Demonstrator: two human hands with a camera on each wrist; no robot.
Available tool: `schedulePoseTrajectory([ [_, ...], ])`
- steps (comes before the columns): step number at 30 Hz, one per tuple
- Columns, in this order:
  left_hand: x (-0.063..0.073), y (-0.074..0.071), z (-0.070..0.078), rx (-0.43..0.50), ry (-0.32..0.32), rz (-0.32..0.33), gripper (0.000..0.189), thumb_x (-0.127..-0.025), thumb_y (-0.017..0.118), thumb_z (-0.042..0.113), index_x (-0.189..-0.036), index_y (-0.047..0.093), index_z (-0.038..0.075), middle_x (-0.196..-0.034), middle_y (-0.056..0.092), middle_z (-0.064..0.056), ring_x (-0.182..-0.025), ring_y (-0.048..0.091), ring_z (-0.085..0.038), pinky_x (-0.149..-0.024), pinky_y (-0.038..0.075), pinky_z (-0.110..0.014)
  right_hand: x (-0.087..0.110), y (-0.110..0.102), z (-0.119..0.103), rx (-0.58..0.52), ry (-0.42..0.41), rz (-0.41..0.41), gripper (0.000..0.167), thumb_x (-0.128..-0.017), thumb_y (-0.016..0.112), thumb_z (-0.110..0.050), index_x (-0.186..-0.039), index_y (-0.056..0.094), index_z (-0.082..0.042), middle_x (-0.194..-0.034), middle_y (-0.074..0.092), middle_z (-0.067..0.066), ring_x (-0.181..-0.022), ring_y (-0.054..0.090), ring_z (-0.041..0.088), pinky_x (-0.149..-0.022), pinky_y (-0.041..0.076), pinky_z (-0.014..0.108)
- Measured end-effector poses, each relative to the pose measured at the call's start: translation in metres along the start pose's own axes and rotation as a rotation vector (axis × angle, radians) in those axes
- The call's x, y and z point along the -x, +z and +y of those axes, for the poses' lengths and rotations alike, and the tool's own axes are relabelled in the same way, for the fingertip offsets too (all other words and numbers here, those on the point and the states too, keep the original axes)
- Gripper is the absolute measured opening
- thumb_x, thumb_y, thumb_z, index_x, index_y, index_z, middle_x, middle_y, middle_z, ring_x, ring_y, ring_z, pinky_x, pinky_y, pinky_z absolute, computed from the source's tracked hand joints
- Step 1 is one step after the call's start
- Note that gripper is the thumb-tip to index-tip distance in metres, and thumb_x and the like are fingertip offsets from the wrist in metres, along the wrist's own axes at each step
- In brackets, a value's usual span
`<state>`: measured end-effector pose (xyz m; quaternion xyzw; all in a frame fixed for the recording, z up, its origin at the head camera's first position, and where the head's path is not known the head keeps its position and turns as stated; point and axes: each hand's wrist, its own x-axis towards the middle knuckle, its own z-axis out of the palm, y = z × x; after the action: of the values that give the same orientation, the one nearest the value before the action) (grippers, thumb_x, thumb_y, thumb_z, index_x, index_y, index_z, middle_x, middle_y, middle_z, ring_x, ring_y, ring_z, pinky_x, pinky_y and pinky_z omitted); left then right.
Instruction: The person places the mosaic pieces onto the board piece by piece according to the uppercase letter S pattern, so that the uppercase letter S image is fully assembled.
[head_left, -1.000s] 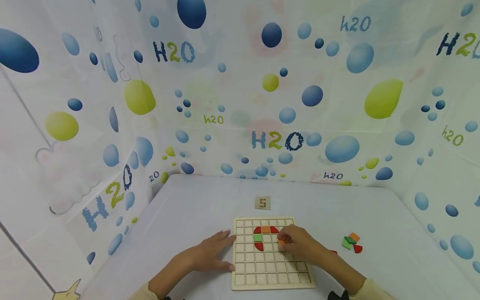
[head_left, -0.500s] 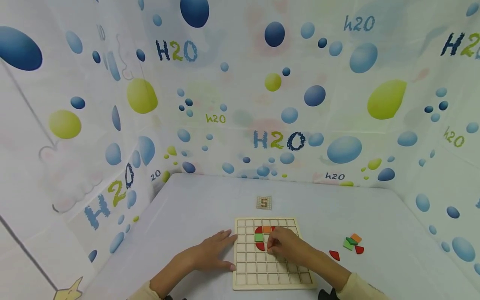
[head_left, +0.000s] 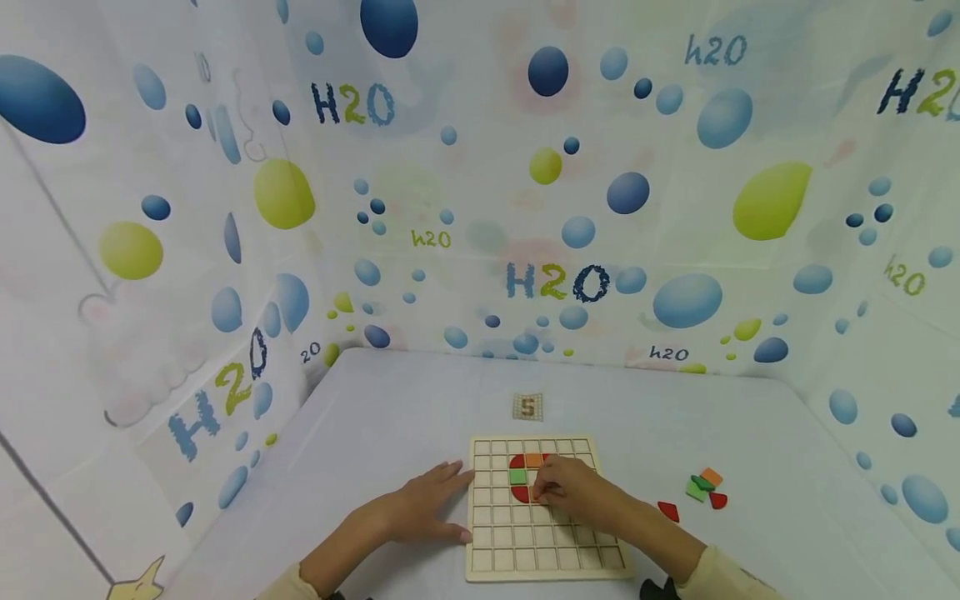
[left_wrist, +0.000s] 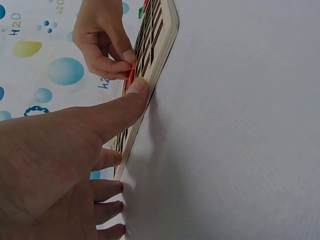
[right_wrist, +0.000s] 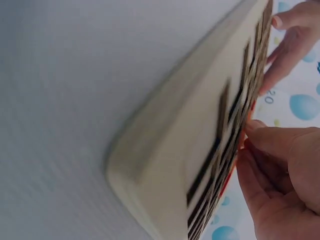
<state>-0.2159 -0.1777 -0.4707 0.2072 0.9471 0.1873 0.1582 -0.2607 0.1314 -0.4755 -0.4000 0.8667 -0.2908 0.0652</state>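
Observation:
A wooden grid board point(head_left: 547, 563) lies on the white cloth. My right hand point(head_left: 577, 492) is over its upper middle, thumb and fingertips pinching a small orange square tile point(head_left: 534, 495), mostly hidden by the fingers. That tile is at the board's surface, right beside a red quarter-round piece point(head_left: 521, 494). Above stand a green square point(head_left: 518, 477), another red quarter-round point(head_left: 517, 461) and an orange square point(head_left: 533, 460); a further red piece is partly covered by my right hand. My left hand point(head_left: 420, 504) rests with extended fingers against the board's left edge, its thumb point(left_wrist: 137, 86) touching the rim.
A small pattern card point(head_left: 528, 407) showing an S-like figure lies behind the board. To the right is a loose cluster of green, orange and red pieces point(head_left: 703, 484), with one red quarter-round point(head_left: 668, 511) nearer my right forearm. A printed curtain surrounds the table.
My right hand has moved left across the board with the orange tile, to a spot beside the lower red piece, and has stayed there since. The left hand keeps its place.

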Motion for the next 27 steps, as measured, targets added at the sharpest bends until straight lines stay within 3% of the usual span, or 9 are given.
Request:
schedulePoseTrajectory([
  [16,0.000,0.002,-0.001,0.015,-0.003,0.008,0.096,-0.087,0.079,0.062,-0.163,0.040,0.019,-0.171,0.032,-0.016,-0.159,0.028,-0.041,-0.123,0.032,-0.065,0.003,0.002,0.001,0.040,0.021,0.013,0.004,-0.097,0.078,-0.013,-0.098,0.076,-0.017,-0.098,0.063,-0.011,-0.088,0.058,0.002,-0.077,0.055,0.023],
  [21,0.000,0.002,-0.002,0.019,0.009,0.011,0.096,-0.087,0.079,0.061,-0.163,0.040,0.018,-0.171,0.032,-0.017,-0.159,0.028,-0.041,-0.123,0.032,-0.066,0.015,-0.005,0.007,0.018,0.123,0.024,0.004,-0.100,0.075,-0.020,-0.104,0.076,-0.020,-0.103,0.064,-0.013,-0.097,0.060,0.006,-0.086,0.057,0.030],
  [27,0.000,0.002,-0.004,0.012,0.014,0.010,0.096,-0.088,0.078,0.062,-0.164,0.039,0.017,-0.171,0.032,-0.017,-0.159,0.028,-0.041,-0.123,0.032,-0.065,0.047,-0.031,0.024,-0.001,0.231,0.075,0.015,-0.099,0.076,-0.021,-0.113,0.072,-0.016,-0.110,0.065,-0.007,-0.105,0.064,0.016,-0.091,0.059,0.039],
])
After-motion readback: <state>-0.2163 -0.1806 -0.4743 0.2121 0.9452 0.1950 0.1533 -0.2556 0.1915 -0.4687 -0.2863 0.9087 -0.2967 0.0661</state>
